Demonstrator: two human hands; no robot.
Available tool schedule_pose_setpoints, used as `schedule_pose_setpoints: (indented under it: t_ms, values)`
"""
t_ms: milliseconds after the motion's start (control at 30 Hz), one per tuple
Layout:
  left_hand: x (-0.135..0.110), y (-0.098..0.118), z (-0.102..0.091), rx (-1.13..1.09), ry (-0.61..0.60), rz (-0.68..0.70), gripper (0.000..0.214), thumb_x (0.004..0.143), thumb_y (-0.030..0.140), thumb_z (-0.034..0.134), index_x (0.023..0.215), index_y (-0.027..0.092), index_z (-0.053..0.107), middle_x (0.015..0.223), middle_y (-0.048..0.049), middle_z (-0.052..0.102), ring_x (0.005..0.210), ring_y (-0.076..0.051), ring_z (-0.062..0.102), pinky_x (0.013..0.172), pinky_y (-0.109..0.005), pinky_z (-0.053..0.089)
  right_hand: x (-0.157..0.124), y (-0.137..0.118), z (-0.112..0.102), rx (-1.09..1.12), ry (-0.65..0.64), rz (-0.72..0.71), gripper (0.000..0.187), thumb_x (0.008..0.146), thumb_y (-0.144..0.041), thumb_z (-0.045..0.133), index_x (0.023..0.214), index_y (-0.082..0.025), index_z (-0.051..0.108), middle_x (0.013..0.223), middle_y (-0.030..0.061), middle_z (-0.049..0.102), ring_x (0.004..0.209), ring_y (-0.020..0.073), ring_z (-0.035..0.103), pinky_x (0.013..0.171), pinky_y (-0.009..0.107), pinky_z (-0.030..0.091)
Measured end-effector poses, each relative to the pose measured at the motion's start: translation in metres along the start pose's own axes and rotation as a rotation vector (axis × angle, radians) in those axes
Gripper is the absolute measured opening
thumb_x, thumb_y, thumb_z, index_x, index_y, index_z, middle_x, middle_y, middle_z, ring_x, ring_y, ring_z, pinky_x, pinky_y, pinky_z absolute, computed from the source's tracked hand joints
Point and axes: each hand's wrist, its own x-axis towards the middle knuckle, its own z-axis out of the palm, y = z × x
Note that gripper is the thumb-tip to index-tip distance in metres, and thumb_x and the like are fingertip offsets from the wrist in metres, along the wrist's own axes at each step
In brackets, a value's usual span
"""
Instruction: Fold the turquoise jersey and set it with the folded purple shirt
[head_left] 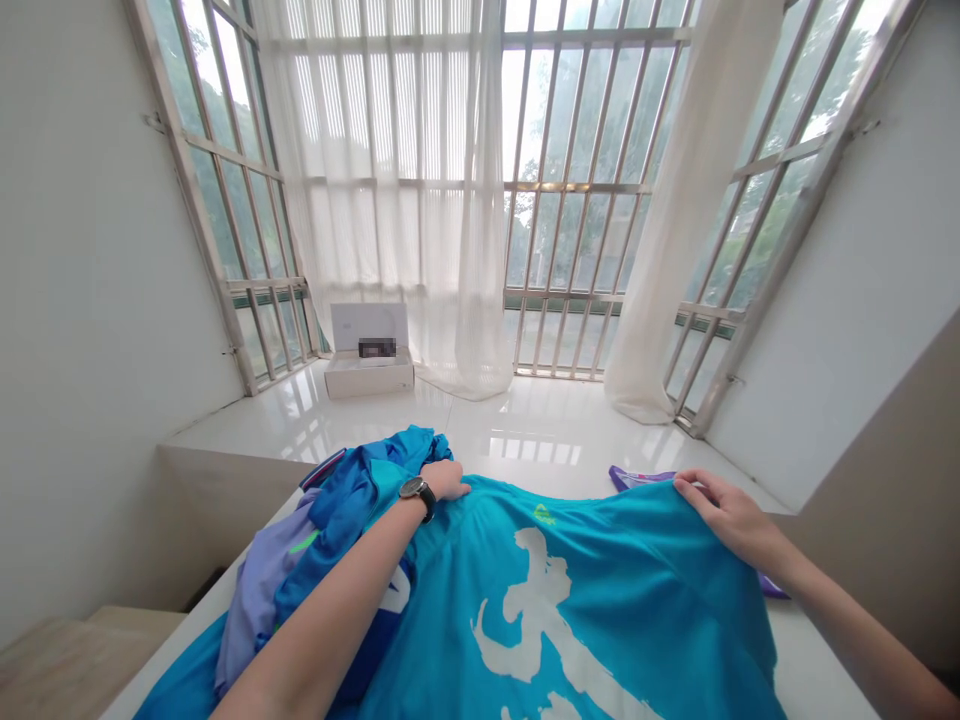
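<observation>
- Turquoise shirt (637, 580) in the head view: it lies spread between the two sets of fingers, its neckline edge running from one to the other, its white print below and between them.
- What could go wrong: the edge could slip from the right hand (716, 515), because only the thumb and the nearest fingers seem to pinch a thin margin of smooth-looking cloth.
- Uneven pulling could skew the neckline or wrinkle the print, since the two grips look unequal in depth.
- Blue clothing (341, 510) is heaped just beside and beyond the left fingers; a sideways tug there might drag it along, as it and the shirt touch. The watch (413, 489) on that wrist could also snag a fold.
- Purple cloth (628, 481) shows just beyond and left of the right fingers, partly under the shirt, so it could bunch or shift with it.
- Left hand (444, 481): fingers curled in, little gap between them, apparently gripping the shirt's shoulder; their tips are partly hidden.
- Right hand: thumb and forefinger nearly together on the shirt's other shoulder, the remaining fingers loosely bent.
- Counter (817, 655): its white top shows below the right fingers, under the shirt.
</observation>
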Motion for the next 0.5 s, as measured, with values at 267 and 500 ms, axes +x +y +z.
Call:
schedule_pose_setpoints:
  t_ms: [267, 500]
  values:
    - [0.021, -0.006, -0.034, 0.121, 0.153, -0.015, 0.031, 0.102, 0.034, 0.041, 0.116, 0.016, 0.062, 0.112, -0.0152, 0.068, 0.106, -0.029, 0.064, 0.087, -0.043, 0.049, 0.033, 0.03, -0.004, -0.416, 0.117, -0.062, 0.04, 0.087, -0.058, 0.04, 0.093, -0.027, 0.065, 0.074, 0.0075, 0.074, 0.072, 0.0311, 0.069, 0.062, 0.037, 0.046]
    - [0.011, 0.049, -0.014, 0.166, 0.228, 0.057, 0.036, 0.095, 0.016, 0.04, 0.127, 0.012, 0.055, 0.134, -0.0221, 0.053, 0.124, -0.037, 0.047, 0.103, -0.055, 0.034, 0.057, 0.075, 0.044, -0.279, -0.033, -0.048, 0.037, 0.079, -0.057, 0.048, 0.092, -0.027, 0.066, 0.089, 0.0078, 0.078, 0.085, 0.0307, 0.072, 0.074, 0.038, 0.052]
